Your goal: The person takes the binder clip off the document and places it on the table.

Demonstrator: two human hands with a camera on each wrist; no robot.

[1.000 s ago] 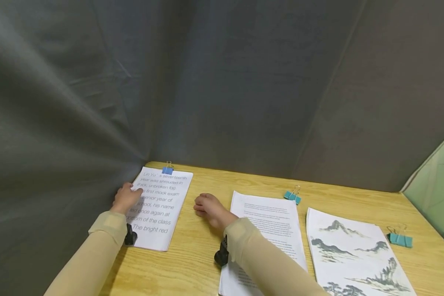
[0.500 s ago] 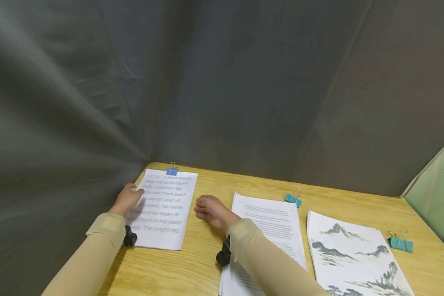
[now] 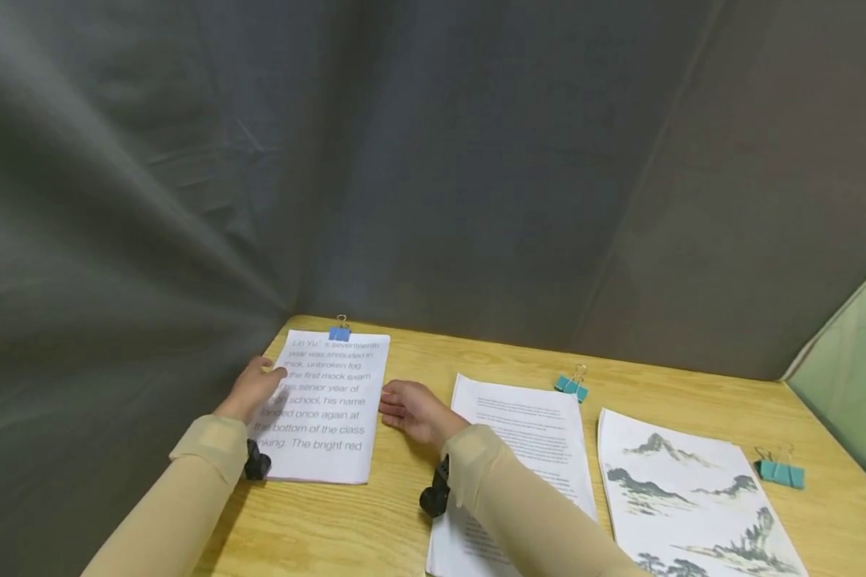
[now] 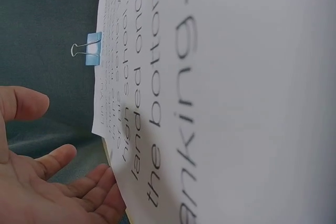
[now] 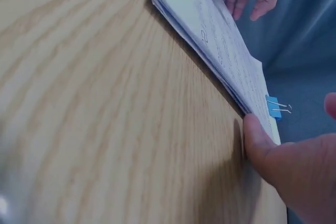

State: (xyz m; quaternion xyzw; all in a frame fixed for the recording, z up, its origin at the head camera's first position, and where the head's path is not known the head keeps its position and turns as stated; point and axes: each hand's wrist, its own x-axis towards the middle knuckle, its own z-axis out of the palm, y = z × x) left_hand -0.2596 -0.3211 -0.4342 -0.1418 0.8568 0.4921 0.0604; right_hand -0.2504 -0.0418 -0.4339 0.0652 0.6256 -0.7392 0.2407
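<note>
A stack of printed paper [image 3: 325,401] with large text lies on the table at the left, a blue binder clip [image 3: 339,333] at its far edge. My left hand [image 3: 254,386] is at the stack's left edge; in the left wrist view its fingertips [image 4: 113,192] meet the paper's side while the thumb stands off. On the opposite side, my right hand [image 3: 417,413] has its fingertips right at the stack's right edge. From the right wrist view, a finger [image 5: 257,132] lies along the side of the sheets, fingers extended, gripping nothing.
Right of my right hand lies a second stack of small print [image 3: 527,433], partly under my forearm, with a teal binder clip [image 3: 572,387] behind it. Farther right are sheets with ink landscapes [image 3: 693,505] and another teal clip [image 3: 781,473]. Dark curtain [image 3: 476,176] borders the table.
The large-print stack has slid right and turned straighter, its clip moving along, so its right edge is now at my right fingertips. My left hand has followed slightly rightward; the right hand stays nearly still.
</note>
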